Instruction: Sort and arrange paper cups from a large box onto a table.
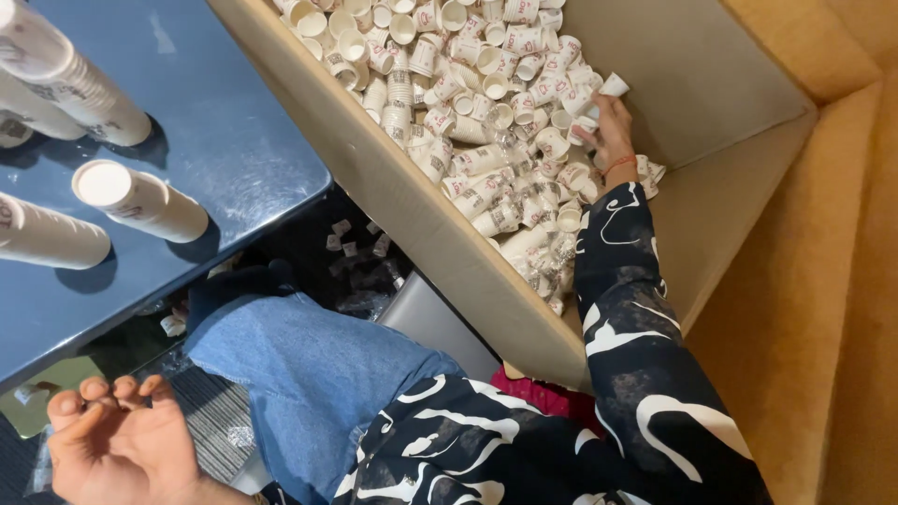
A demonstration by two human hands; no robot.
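meanwhile the right hand (610,136) is reaching far into the cardboard box (711,84), its grip closing on small paper cups (599,98); the left hand (117,449) is hovering palm-up, fingers loosely curled, holding nothing.

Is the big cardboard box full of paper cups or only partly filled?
Partly filled: paper cups cover one side of the cardboard box; bare cardboard shows beside them.

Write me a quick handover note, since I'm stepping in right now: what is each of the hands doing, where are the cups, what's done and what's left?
Right hand: inside the cardboard box, holding a small paper cup.
Left hand: low beside the knee, half curled, nothing visibly held.
Done: several cup stacks lie on the blue table.
Left: a big heap of loose cups fills the box; a few bits lie on the floor.
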